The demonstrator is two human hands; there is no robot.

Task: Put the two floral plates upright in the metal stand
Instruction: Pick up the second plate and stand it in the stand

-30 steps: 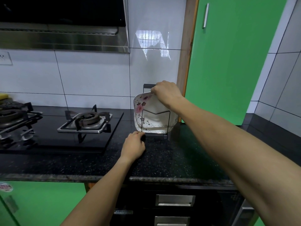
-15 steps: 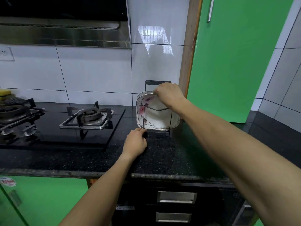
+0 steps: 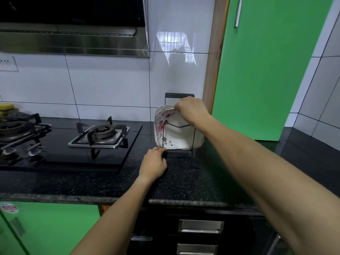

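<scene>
Two white square plates with pink flowers stand upright, one behind the other, in the black metal stand (image 3: 179, 153) on the counter by the wall. The front floral plate (image 3: 179, 137) sits behind a thin wire divider. The rear floral plate (image 3: 159, 109) shows only as a rim at the upper left. My right hand (image 3: 191, 109) pinches the top edge of the plates. My left hand (image 3: 154, 162) rests closed on the counter, pressing the stand's front left corner.
A gas hob (image 3: 100, 134) with two burners lies to the left on the black speckled counter (image 3: 184, 179). A green door (image 3: 266, 70) stands right of the stand. Drawers (image 3: 200, 226) sit below the counter edge. Yellow sponges (image 3: 6, 107) lie at far left.
The plate in my right hand has sunk lower into the stand and stands straighter. My left hand has stayed at the stand's base. The camera has tilted slightly.
</scene>
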